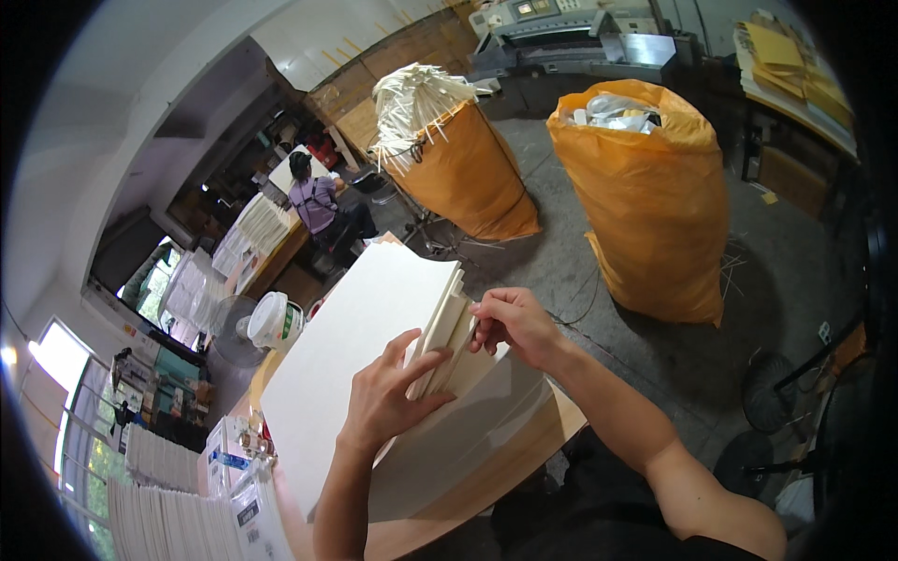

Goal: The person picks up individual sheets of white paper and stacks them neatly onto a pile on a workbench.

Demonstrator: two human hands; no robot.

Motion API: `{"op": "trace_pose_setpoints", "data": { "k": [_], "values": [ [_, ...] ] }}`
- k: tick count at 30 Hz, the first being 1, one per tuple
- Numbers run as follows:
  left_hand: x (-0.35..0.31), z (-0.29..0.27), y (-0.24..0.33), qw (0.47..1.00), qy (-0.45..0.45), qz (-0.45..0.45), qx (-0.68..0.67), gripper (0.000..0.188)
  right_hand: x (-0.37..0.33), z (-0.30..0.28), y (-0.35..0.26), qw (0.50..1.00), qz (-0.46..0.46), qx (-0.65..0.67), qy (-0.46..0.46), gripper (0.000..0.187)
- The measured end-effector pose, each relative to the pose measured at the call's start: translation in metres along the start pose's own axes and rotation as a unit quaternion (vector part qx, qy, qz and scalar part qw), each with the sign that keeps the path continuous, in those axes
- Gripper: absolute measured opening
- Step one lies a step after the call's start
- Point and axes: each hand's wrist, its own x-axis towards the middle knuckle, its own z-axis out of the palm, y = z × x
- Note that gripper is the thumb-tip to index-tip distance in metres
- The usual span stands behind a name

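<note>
At the far left, a tall row of boards [168, 524] stands beside the bench [486, 474]. A white tub [267, 323] sits past the stack's left edge; what it holds does not show.

The stack [355, 341] of large white sheets lies on the bench, and the pale strips [450, 323] being worked are at its right edge, between the two hands. The left hand [385, 388] lies across them, index finger and thumb spread to either side; whether it grips or only steadies them, I cannot tell. Behind, the left bag [482, 178], orange, is filled past its rim with a tangle of loose offcuts [416, 98], some drooping over the side. The right hand [510, 323] has its fingers curled in, pinching the strips near their far end.

The work looks partway: the strips stand partly apart from one another but are not yet clear of the stack, so parting them seems to be what is left. How many are done cannot be told.

Farther right, the right bag [645, 206], also orange, gapes open over crumpled whitish scraps [613, 112], close to its rim.
</note>
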Motion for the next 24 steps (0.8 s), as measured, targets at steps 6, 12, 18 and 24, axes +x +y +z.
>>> {"op": "trace_pose_setpoints", "data": {
  "k": [6,12,18,24],
  "values": [
    [0.005,-0.007,0.005,0.998,-0.035,-0.035,-0.050,0.060,-0.002,-0.003,0.002,1.000,-0.006,0.016,-0.005,0.023],
    [0.003,-0.003,-0.007,0.998,-0.018,-0.015,-0.054,0.056,-0.008,0.001,0.005,0.964,-0.154,-0.195,0.095,0.027],
    [0.005,0.003,-0.012,0.997,-0.013,0.004,-0.070,0.058,-0.050,0.001,0.021,0.710,-0.371,-0.597,0.046,0.024],
    [-0.009,0.016,0.011,0.985,-0.045,0.092,0.138,0.075,-0.055,0.008,0.030,0.647,-0.303,-0.685,-0.138,0.043]
  ]
}}
